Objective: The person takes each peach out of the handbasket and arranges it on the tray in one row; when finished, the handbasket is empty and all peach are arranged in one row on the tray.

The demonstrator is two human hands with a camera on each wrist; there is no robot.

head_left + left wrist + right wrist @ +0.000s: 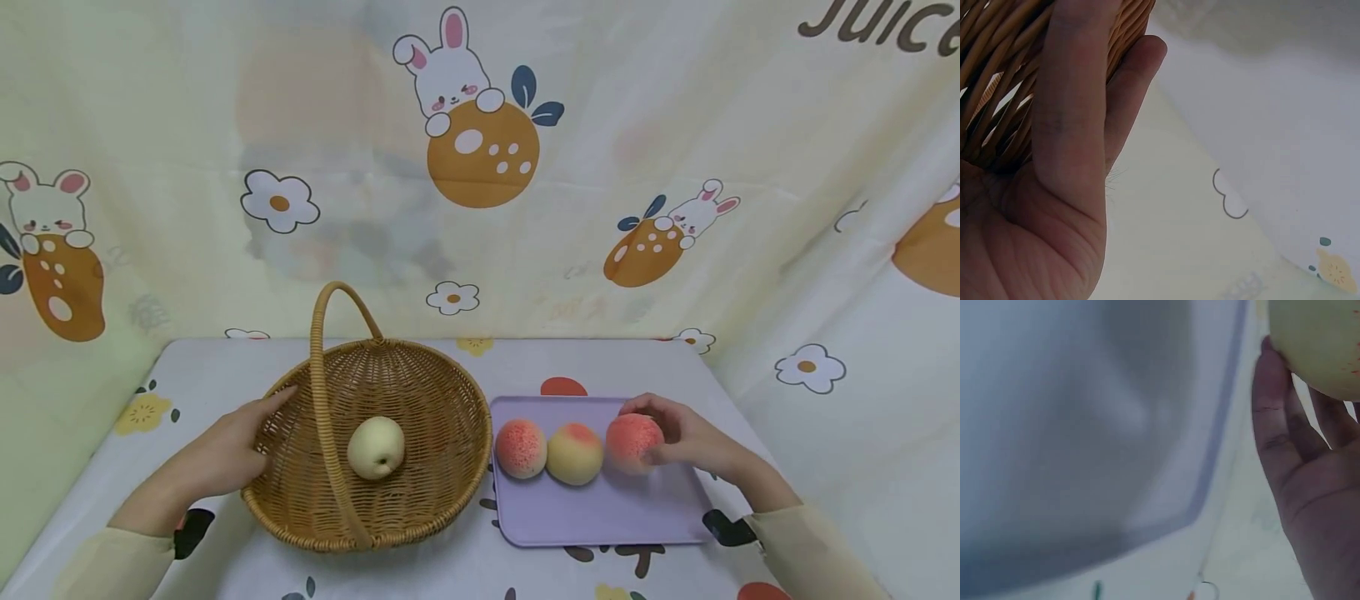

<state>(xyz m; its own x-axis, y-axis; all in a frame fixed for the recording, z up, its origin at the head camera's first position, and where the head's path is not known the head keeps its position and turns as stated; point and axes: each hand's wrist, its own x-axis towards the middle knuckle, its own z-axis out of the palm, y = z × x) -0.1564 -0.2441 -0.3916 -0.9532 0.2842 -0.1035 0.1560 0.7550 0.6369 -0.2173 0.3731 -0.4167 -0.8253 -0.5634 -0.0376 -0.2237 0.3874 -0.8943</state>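
Note:
A round wicker basket [442,517] with a tall arched handle stands left of centre, and a pale yellow pear [375,448] lies inside. My left hand [232,450] rests against its left side, forefinger straight across the rim. In the left wrist view, straight fingers [1071,100] lie along the woven wall. On the lilac tray [570,521], my right hand [686,433] pinches a red-pink peach [632,442] between thumb and fingers; its paler, red-speckled side [1316,350] shows in the right wrist view. Left of it sit a yellow, red-topped fruit [574,456] and another pink peach [521,448].
The tray's left edge lies close beside the basket. A patterned white cloth [420,575] covers the table, and a curtain [360,208] printed with rabbits and flowers hangs behind it and along both sides. The basket handle [322,392] arches high over the opening.

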